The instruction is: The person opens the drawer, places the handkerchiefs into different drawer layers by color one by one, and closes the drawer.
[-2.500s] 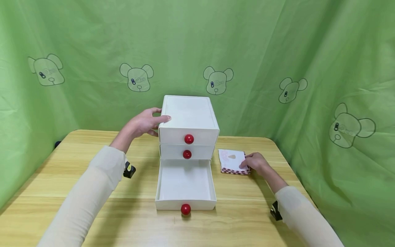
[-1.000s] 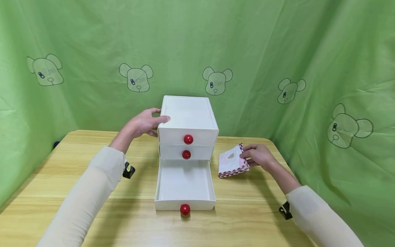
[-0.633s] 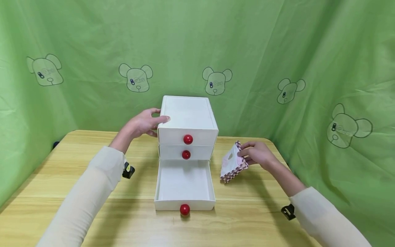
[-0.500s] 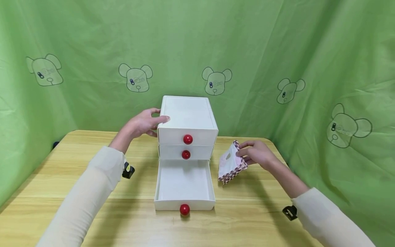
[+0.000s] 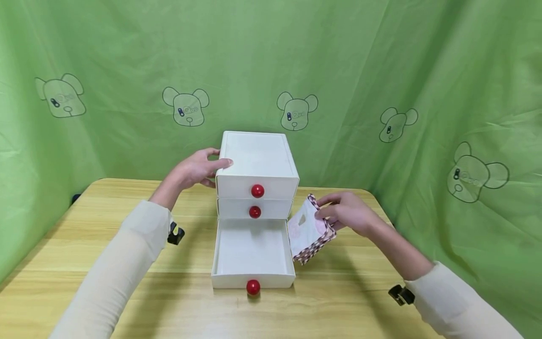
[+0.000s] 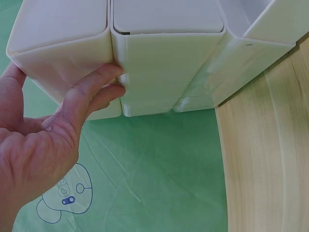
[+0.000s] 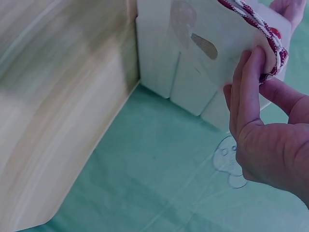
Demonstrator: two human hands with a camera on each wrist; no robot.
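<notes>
A white drawer unit (image 5: 257, 153) with red knobs stands on the table, its bottom drawer (image 5: 253, 245) pulled out and bare inside. My left hand (image 5: 196, 169) rests on its upper left side, thumb over the top edge, fingers spread along the side wall (image 6: 159, 63). My right hand (image 5: 349, 212) pinches a folded white cloth (image 5: 306, 228) with a red-and-white checked border and a small brown patch, thumb and fingers on opposite faces in the right wrist view. Raised and tilted, the cloth (image 7: 217, 34) overlaps the right edge of the open drawer in the head view.
Two upper drawers (image 5: 235, 208) are closed. The light wooden table (image 5: 178, 301) runs up to a green curtain (image 5: 254, 56) printed with bear heads at the back and sides. Black bands (image 5: 175, 234) sit at both wrists.
My right hand has picked the folded cloth up from the table, tilted it and carried it left to the drawer's right side. The left hand and the drawers have stayed put.
</notes>
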